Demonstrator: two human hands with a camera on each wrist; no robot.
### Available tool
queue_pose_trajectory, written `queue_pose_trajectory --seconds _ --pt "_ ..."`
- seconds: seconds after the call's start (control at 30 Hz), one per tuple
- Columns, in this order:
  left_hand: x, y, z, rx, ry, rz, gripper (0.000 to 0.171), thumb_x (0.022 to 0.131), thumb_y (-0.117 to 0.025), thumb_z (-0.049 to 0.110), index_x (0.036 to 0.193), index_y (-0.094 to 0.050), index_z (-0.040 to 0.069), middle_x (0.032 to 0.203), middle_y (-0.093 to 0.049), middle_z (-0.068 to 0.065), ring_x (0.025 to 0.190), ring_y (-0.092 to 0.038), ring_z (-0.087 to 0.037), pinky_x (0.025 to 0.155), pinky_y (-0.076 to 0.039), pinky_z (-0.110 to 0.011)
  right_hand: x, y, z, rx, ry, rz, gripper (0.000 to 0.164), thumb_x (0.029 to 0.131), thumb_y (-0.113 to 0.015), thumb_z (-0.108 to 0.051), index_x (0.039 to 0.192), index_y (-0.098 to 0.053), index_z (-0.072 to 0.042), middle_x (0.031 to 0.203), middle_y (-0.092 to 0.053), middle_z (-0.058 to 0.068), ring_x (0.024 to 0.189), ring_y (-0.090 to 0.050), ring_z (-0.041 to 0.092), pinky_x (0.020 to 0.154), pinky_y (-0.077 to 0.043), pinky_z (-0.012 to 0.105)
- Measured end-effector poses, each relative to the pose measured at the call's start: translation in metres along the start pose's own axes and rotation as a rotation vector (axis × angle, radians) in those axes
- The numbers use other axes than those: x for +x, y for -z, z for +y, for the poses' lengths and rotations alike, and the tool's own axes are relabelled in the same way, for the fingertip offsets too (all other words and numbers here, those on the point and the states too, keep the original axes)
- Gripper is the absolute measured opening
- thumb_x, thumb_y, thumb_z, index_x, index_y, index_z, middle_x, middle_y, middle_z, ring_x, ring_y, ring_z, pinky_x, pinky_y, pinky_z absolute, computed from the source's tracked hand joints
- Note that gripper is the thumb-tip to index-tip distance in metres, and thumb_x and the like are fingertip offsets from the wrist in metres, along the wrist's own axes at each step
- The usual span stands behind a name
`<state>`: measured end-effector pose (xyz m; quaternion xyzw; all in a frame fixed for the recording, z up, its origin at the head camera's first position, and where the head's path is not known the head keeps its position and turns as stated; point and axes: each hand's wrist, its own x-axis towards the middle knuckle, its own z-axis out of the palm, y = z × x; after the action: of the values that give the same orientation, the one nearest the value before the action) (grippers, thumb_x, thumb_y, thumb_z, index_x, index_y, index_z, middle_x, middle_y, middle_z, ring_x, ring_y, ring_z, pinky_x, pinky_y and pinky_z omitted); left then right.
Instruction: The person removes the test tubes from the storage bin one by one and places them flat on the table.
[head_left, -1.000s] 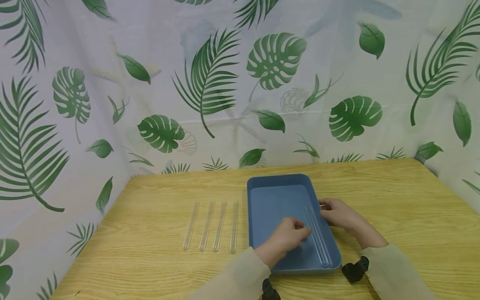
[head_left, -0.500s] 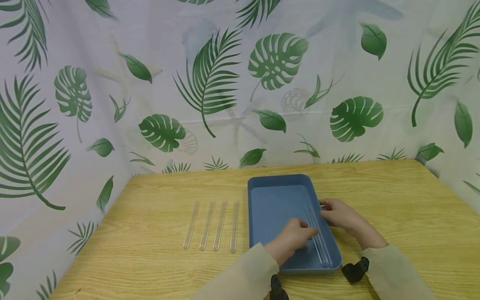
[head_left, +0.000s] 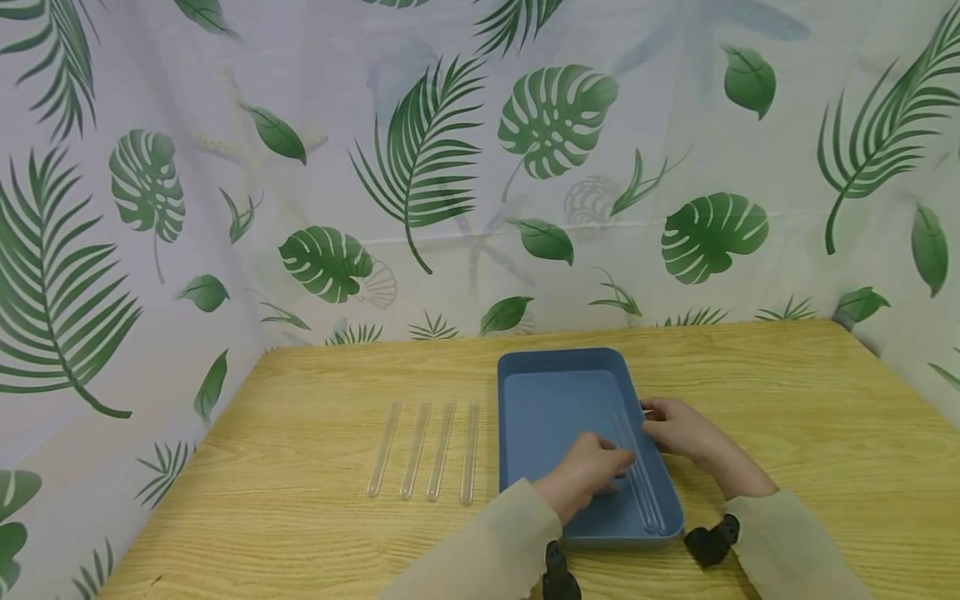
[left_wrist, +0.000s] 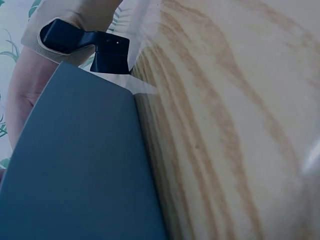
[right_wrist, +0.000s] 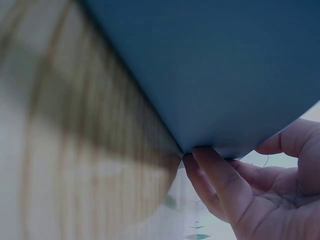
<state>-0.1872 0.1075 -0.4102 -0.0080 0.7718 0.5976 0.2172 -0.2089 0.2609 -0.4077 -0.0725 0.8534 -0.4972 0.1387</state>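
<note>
A blue tray (head_left: 555, 400) lies on the wooden table, with two clear test tubes (head_left: 643, 500) side by side along its right wall. My left hand (head_left: 588, 468) reaches into the tray, its thumb and forefinger right at the left one of these tubes; I cannot tell whether they pinch it. At the tray's right side, my right hand (head_left: 678, 427) holds the wall. In the right wrist view, the right hand (right_wrist: 270, 185) has its thumb by the upper edge and its fingertips against the outer wall. The left wrist view shows the tray's outer wall (left_wrist: 90, 165), not the left hand.
Several more clear test tubes (head_left: 442, 454) lie in a spaced row on the table, left of the tray. A leaf-printed cloth (head_left: 450, 167) hangs behind and at the sides of the table (head_left: 300, 533). Black wrist cameras (head_left: 708, 542) sit at the cuffs.
My left hand has moved slightly right inside the tray, bringing its fingertips to the left tube there. My right hand stays at the tray's side, and the row of tubes is unmoved.
</note>
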Motion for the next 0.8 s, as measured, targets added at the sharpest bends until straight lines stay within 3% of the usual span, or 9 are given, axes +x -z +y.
queue_pose_trajectory --seconds 0.47,0.6,0.8 --pt "0.006 -0.01 0.005 0.032 0.004 0.021 0.017 0.083 -0.061 0.008 0.092 -0.056 -0.006 0.082 -0.055 -0.009 0.079 -0.057 -0.024 0.07 -0.048 -0.041 0.001 -0.001 0.001 0.03 0.011 0.006 0.049 0.089 -0.04 -0.004 0.127 -0.021 0.022 0.118 -0.04 0.037 0.105 -0.047 0.042 0.08 -0.046 0.043" --pt "0.006 -0.009 0.007 0.094 -0.022 0.029 0.012 0.082 -0.061 0.006 0.08 -0.056 -0.004 0.074 -0.052 -0.006 0.07 -0.056 -0.021 0.064 -0.05 -0.037 0.0 -0.001 -0.001 0.024 0.008 0.007 0.05 0.088 -0.04 -0.004 0.127 -0.021 0.022 0.117 -0.04 0.038 0.106 -0.046 0.042 0.08 -0.046 0.043" --pt "0.009 -0.011 0.005 0.242 -0.08 0.069 0.026 0.079 -0.064 0.007 0.057 -0.052 0.001 0.056 -0.051 -0.004 0.048 -0.051 -0.014 0.048 -0.046 -0.027 0.0 0.0 0.0 0.017 0.012 0.005 0.05 0.088 -0.039 -0.003 0.127 -0.021 0.022 0.118 -0.039 0.038 0.106 -0.046 0.043 0.08 -0.045 0.044"
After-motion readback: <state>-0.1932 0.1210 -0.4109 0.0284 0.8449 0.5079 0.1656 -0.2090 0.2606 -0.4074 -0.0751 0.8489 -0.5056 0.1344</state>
